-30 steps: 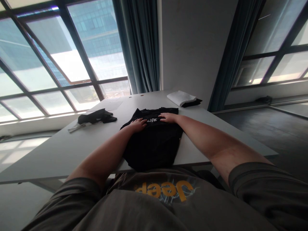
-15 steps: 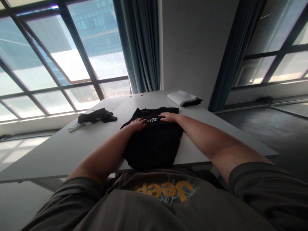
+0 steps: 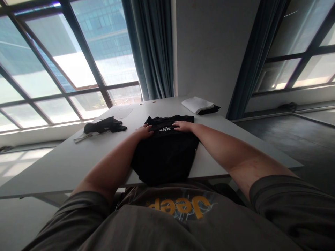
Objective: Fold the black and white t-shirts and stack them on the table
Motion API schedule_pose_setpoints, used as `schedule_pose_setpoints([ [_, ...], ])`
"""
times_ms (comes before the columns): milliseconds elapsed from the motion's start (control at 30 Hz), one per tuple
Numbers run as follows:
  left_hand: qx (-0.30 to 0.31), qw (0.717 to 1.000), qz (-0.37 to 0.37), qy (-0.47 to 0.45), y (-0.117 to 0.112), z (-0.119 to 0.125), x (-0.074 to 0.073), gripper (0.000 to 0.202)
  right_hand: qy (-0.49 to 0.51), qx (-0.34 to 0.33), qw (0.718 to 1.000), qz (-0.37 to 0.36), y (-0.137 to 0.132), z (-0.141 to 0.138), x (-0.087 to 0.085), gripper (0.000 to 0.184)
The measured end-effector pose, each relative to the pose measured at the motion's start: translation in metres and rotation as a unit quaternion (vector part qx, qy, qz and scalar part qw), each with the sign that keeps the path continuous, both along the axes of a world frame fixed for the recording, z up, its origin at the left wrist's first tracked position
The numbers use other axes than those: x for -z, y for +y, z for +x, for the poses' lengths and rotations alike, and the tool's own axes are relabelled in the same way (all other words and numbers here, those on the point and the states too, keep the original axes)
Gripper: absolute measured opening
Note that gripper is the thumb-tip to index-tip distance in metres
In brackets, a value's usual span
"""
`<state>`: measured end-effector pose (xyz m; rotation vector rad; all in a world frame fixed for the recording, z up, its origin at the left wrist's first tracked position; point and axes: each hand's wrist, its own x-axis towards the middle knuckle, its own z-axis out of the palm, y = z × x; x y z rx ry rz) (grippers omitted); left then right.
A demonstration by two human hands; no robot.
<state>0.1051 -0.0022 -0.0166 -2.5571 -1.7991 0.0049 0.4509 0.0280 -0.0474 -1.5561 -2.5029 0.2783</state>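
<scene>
A black T-shirt (image 3: 164, 157) with white lettering lies spread on the white table (image 3: 102, 164), its lower end at the near edge by my body. My left hand (image 3: 144, 131) rests on the shirt's upper left part, fingers stretched out over the cloth. Flat on the upper right, beside the lettering, lies my right hand (image 3: 182, 126) with its fingers extended. Neither hand grips the fabric.
A crumpled dark garment (image 3: 104, 125) with a white piece under it lies to the left. At the back right, a folded white cloth (image 3: 197, 104) sits on a folded black one (image 3: 209, 111). Behind the table are a blue curtain (image 3: 154, 52) and windows.
My left hand has slid left, away from the lettering, toward the shirt's left side. The right hand has stayed in place.
</scene>
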Motion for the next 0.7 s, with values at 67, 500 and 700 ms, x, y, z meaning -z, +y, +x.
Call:
schedule_pose_setpoints([
  [67, -0.032, 0.999, -0.018, 0.004, 0.006, -0.009, 0.001, 0.067, -0.001, -0.001, 1.0, 0.0, 0.0, 0.0, 0.0, 0.07],
  [500, -0.11, 0.994, 0.007, 0.027, 0.018, -0.03, -0.001, 0.06, -0.003, 0.179, 0.982, 0.061, -0.001, 0.043, -0.009, 0.07],
  [700, -0.136, 0.99, 0.004, 0.023, 0.02, -0.038, -0.005, 0.043, -0.013, 0.15, 0.987, 0.048, 0.008, 0.053, 0.002, 0.079],
])
